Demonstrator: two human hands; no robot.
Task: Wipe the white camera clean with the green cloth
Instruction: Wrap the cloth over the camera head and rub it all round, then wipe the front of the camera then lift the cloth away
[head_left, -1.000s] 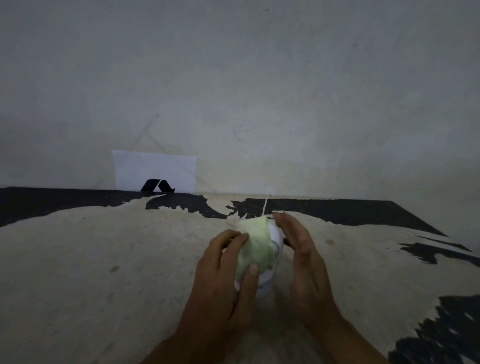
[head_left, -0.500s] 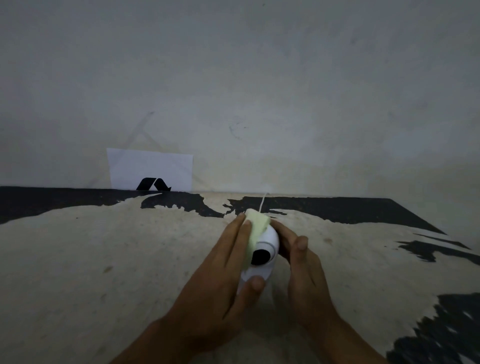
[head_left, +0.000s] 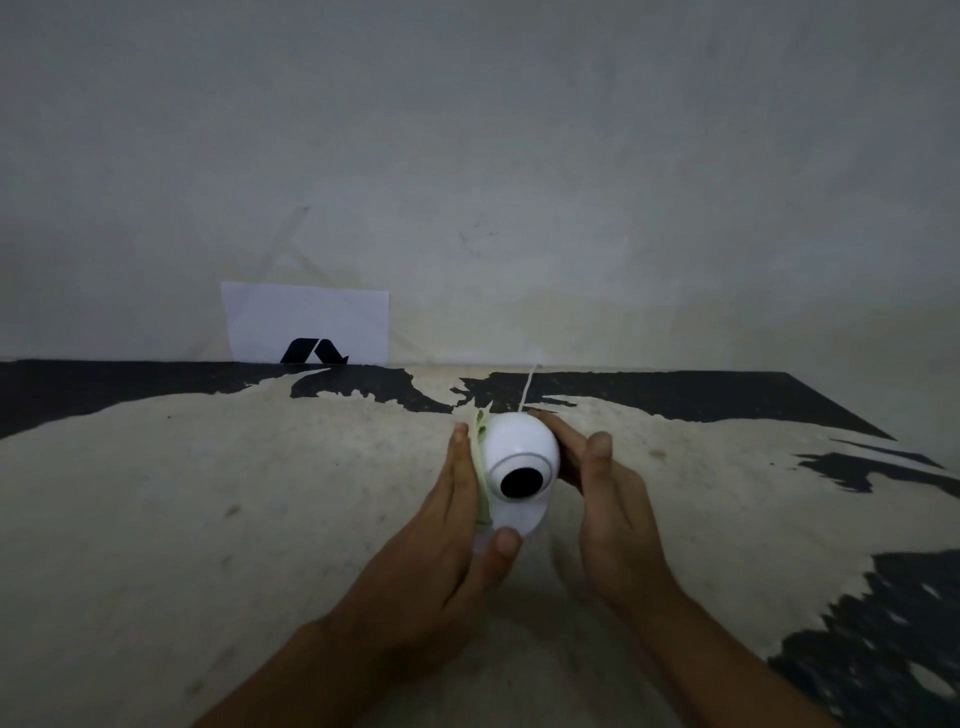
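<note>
The white camera (head_left: 519, 447), round with a black lens facing me, stands on its white base on the worn table. A thin white cable (head_left: 530, 387) runs from its back toward the wall. My left hand (head_left: 447, 540) presses the green cloth (head_left: 480, 467) flat against the camera's left side; only a thin strip of cloth shows between palm and camera, and the thumb rests on the base. My right hand (head_left: 608, 509) cups the camera's right side and holds it steady.
The table (head_left: 208, 519) is pale with black patches of worn surface along the back and right. A white paper card with a black logo (head_left: 306, 325) leans on the wall at the back left. The wall stands close behind.
The green cloth slid from the camera's front and top around to its left side with my left hand, uncovering the black lens. My right hand stayed on the right side.
</note>
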